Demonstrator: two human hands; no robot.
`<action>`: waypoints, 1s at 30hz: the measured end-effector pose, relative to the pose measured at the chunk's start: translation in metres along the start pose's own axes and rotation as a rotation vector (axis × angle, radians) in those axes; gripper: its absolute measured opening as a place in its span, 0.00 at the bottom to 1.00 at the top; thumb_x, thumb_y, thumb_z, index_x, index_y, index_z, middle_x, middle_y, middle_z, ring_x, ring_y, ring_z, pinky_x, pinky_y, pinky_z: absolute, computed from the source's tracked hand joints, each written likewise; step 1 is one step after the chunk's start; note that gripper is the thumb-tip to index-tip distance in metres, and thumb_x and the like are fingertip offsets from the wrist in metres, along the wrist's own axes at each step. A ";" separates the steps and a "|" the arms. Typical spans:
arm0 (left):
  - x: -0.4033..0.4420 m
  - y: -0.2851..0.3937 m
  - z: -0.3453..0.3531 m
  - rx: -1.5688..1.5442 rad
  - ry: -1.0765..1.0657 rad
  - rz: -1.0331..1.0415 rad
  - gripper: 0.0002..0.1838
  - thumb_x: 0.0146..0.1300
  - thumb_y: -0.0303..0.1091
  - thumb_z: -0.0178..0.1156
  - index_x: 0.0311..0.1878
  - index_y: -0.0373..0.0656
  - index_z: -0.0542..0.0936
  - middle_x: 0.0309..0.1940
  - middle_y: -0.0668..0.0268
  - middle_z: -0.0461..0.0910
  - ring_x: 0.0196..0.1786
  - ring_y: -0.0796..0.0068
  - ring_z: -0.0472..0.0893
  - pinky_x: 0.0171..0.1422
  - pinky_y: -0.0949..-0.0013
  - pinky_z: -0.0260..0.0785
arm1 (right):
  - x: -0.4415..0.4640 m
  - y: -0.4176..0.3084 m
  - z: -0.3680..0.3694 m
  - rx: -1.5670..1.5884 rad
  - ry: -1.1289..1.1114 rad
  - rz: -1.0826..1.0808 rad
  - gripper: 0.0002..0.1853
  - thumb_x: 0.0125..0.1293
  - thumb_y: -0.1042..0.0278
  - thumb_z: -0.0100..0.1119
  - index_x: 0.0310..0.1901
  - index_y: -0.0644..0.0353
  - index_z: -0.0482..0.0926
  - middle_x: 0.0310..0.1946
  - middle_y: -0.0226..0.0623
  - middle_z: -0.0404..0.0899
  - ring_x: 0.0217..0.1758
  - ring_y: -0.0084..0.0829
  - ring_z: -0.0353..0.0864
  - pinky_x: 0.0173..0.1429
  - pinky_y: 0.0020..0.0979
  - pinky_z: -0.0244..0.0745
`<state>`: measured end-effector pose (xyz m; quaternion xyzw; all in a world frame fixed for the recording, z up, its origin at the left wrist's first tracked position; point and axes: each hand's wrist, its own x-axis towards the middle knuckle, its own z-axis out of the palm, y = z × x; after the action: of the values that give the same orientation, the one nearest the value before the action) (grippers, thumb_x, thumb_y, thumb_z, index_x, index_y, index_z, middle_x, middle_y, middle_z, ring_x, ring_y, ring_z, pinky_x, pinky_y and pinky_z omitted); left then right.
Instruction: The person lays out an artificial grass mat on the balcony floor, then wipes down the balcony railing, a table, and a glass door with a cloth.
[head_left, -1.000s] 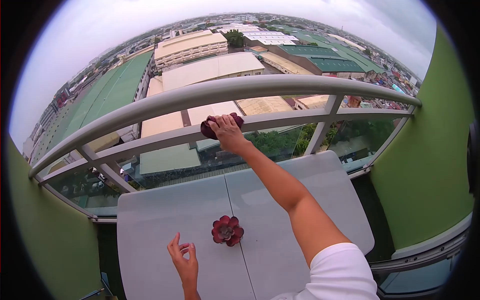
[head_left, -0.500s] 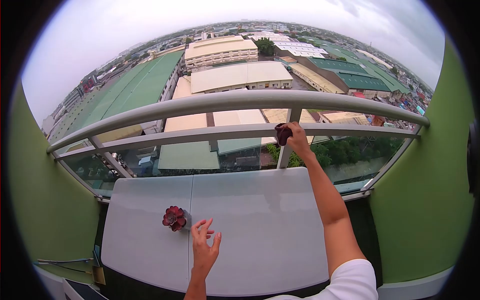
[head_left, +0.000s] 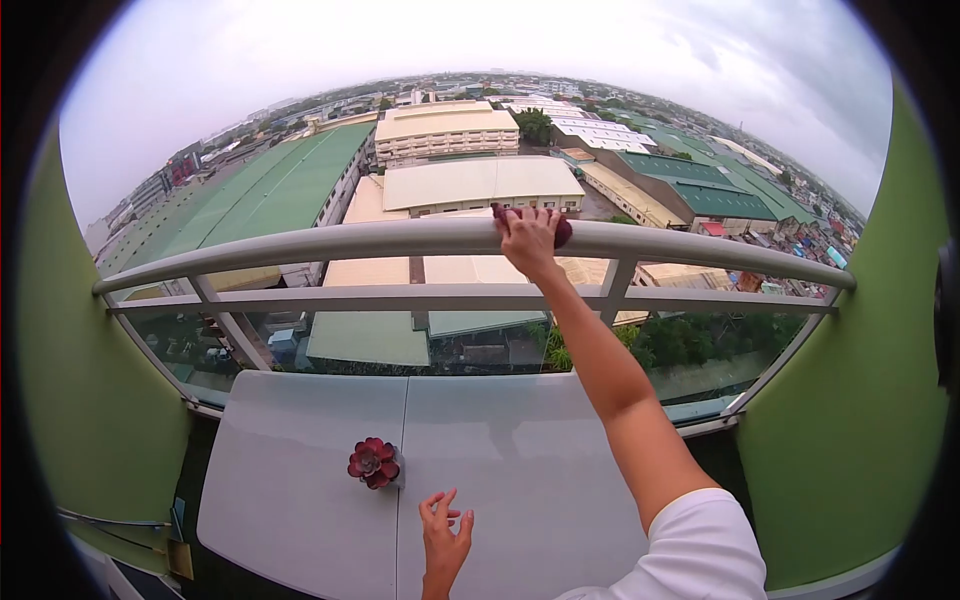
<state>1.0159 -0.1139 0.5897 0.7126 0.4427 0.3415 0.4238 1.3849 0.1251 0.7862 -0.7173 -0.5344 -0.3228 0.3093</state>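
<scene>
My right hand presses a dark maroon cloth onto the top of the grey balcony railing, fingers curled over it. Part of the cloth shows on either side of the hand. Above the white folding table, my left hand hovers with its fingers apart and holds nothing. A red succulent in a small pale pot stands on the table, to the left of and beyond my left hand.
Under the top rail run a lower bar and glass panels. Green walls close in both sides. A dustpan-like item and thin poles lie at lower left. Rooftops spread far below.
My right hand has moved the cloth from the post at the lower bar up and left onto the top rail. My left hand stays open over the table.
</scene>
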 end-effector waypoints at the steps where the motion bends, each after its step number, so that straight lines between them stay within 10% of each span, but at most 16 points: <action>1: 0.000 0.001 -0.003 0.008 0.008 -0.002 0.24 0.59 0.29 0.63 0.60 0.40 0.73 0.56 0.54 0.64 0.42 0.68 0.78 0.46 0.65 0.73 | 0.007 -0.052 0.011 0.085 -0.007 -0.055 0.20 0.68 0.51 0.47 0.42 0.58 0.82 0.47 0.55 0.76 0.56 0.63 0.68 0.67 0.68 0.43; 9: -0.001 0.003 -0.006 0.078 0.064 0.015 0.24 0.59 0.28 0.63 0.60 0.39 0.73 0.56 0.54 0.65 0.41 0.69 0.79 0.45 0.67 0.73 | 0.028 -0.237 0.080 0.244 -0.045 -0.495 0.28 0.67 0.38 0.43 0.58 0.47 0.77 0.60 0.50 0.66 0.67 0.61 0.55 0.69 0.69 0.37; 14: 0.006 0.026 0.007 0.054 -0.041 0.029 0.24 0.59 0.28 0.63 0.60 0.39 0.73 0.57 0.53 0.64 0.41 0.66 0.79 0.46 0.65 0.73 | 0.002 -0.143 0.090 -0.026 0.203 -0.901 0.14 0.61 0.61 0.55 0.48 0.41 0.83 0.66 0.23 0.61 0.72 0.42 0.55 0.76 0.55 0.46; 20: 0.031 0.061 0.043 0.043 -0.073 0.168 0.23 0.60 0.27 0.62 0.60 0.39 0.74 0.57 0.54 0.65 0.41 0.71 0.79 0.46 0.68 0.73 | -0.037 0.015 -0.002 -0.168 0.183 -0.775 0.20 0.62 0.62 0.54 0.58 0.40 0.77 0.70 0.26 0.57 0.71 0.43 0.56 0.75 0.52 0.51; 30: 0.032 0.149 0.194 0.070 -0.134 0.270 0.21 0.61 0.28 0.62 0.59 0.39 0.74 0.58 0.53 0.64 0.43 0.67 0.78 0.40 0.68 0.74 | -0.083 0.283 -0.109 -0.216 0.224 -0.658 0.12 0.57 0.58 0.61 0.43 0.30 0.83 0.66 0.27 0.62 0.68 0.44 0.60 0.71 0.51 0.57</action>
<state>1.2461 -0.1798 0.6490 0.8012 0.3251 0.3314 0.3776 1.6258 -0.0758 0.7577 -0.4956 -0.6625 -0.5361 0.1677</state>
